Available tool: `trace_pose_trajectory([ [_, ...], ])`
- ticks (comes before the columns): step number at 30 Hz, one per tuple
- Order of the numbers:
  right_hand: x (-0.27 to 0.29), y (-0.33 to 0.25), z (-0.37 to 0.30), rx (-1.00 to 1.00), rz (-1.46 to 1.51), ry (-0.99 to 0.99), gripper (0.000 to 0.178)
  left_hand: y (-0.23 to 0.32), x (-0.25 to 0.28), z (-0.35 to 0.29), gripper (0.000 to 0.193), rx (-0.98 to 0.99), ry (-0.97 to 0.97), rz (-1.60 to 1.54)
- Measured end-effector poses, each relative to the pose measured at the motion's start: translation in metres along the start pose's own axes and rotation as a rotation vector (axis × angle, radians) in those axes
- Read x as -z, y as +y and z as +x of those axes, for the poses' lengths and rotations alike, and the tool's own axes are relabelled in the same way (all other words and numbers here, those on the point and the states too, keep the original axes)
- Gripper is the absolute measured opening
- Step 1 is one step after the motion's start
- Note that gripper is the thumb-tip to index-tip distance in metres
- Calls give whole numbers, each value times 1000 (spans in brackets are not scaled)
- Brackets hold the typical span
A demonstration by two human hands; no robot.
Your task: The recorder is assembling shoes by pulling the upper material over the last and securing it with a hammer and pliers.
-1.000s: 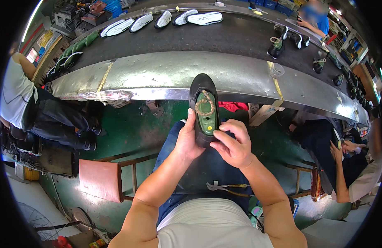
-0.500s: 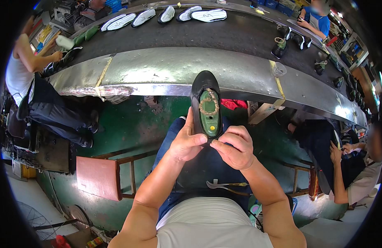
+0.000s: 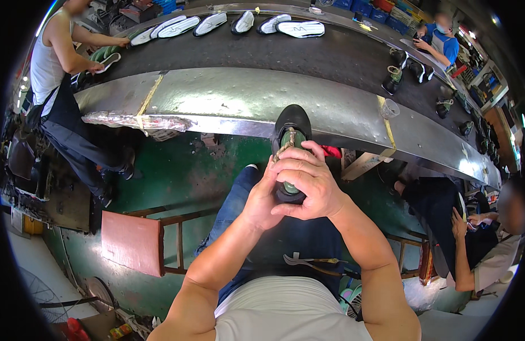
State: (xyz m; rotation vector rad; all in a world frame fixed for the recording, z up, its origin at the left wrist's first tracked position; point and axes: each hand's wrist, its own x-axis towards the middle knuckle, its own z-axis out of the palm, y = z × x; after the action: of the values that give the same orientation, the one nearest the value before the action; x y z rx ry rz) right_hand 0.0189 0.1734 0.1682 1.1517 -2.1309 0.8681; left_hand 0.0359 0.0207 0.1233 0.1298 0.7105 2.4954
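Observation:
A black shoe (image 3: 292, 117) stands toe away from me, just short of the belt's metal edge. A green shoe last (image 3: 291, 187) fills it, with a loop of twisted rope (image 3: 291, 139) on top. My left hand (image 3: 261, 200) is closed along the shoe's left side. Over the opening lies my right hand (image 3: 312, 181), its fingers wrapped across the last and rope and its thumb near the heel. The right fingers hide much of the last and rope. On my dark-covered lap rests a tool with a curved metal head (image 3: 296, 260) beside a wooden handle.
A dark conveyor belt (image 3: 217, 51) with a metal edge (image 3: 228, 91) runs ahead, carrying several white-soled shoes (image 3: 180, 26). More lasted shoes (image 3: 392, 81) stand at right. Co-workers are at far left, far right and right. A brown-topped stool (image 3: 131, 243) stands left.
My right hand has moved from the heel up over the last and rope. The shoe has shifted slightly right and nearer. The left co-worker now reaches toward the soles on the belt.

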Motion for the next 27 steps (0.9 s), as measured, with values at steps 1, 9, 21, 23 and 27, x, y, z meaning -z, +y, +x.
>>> trace_pose_trajectory([
  [1,2,1,5,-1,37,-11,56,3,-4,-1,51,27,20,3],
  [9,-3,0,9,-50,95,43,39,-1,6,4,44,-37,43,-66],
  [21,2,-3,15,-88,116,38,18,0,-4,8,47,-6,31,-22],
  [23,3,5,9,-327,368,95,10,-3,-1,7,54,-11,145,36],
  [27,24,43,-17,-526,533,384,15,12,13,13,62,-30,17,188],
])
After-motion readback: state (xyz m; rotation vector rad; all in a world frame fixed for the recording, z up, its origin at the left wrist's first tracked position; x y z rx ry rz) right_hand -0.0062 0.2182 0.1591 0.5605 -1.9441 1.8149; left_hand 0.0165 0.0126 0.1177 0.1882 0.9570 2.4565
